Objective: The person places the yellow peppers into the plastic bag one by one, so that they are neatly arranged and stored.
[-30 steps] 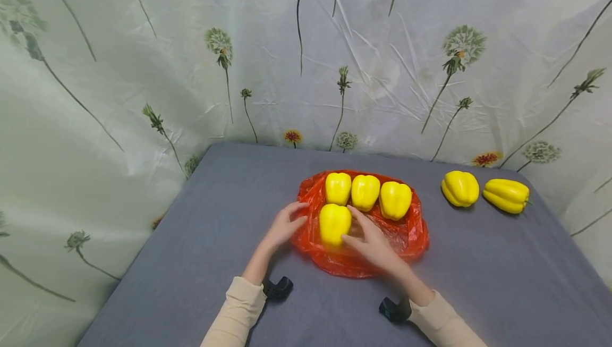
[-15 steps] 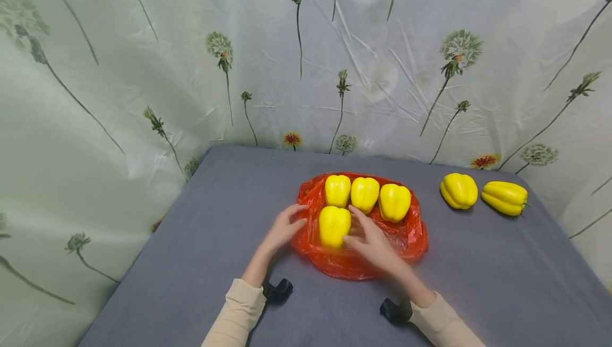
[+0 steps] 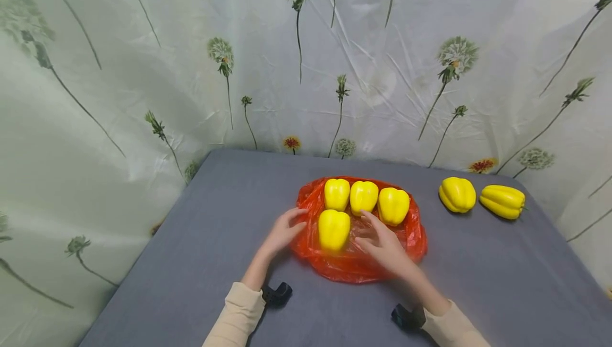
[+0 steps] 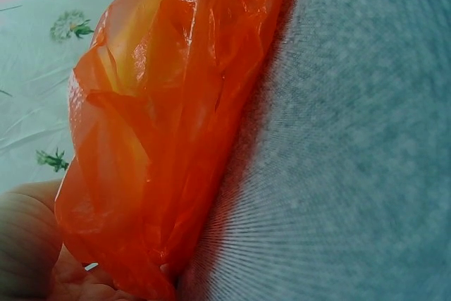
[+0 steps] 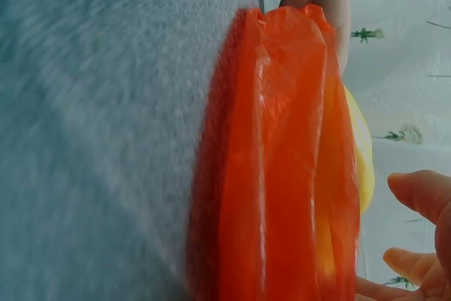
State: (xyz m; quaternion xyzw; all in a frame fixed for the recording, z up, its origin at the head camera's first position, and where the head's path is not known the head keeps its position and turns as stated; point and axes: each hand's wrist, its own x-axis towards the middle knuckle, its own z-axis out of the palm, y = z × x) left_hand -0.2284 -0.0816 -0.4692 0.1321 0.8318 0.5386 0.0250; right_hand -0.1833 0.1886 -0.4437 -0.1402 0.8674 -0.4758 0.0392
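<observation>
Red plastic bag (image 3: 351, 271), four yellow peppers (image 3: 364, 197) inside, and the front pepper (image 3: 334, 230) is let go!
A placing step is judged all but done: the right hand (image 3: 386, 246), empty, fingers spread, is held over the bag beside that pepper, and a gap has been opened where its fingertips were set right at the pepper half a second ago. The left hand (image 3: 283, 233) is kept at the bag's left rim; whether plastic is pinched cannot be told. For another placing, the two loose peppers (image 3: 457, 195) on the grey tabletop (image 3: 229, 203), at right, would have to be reached.
</observation>
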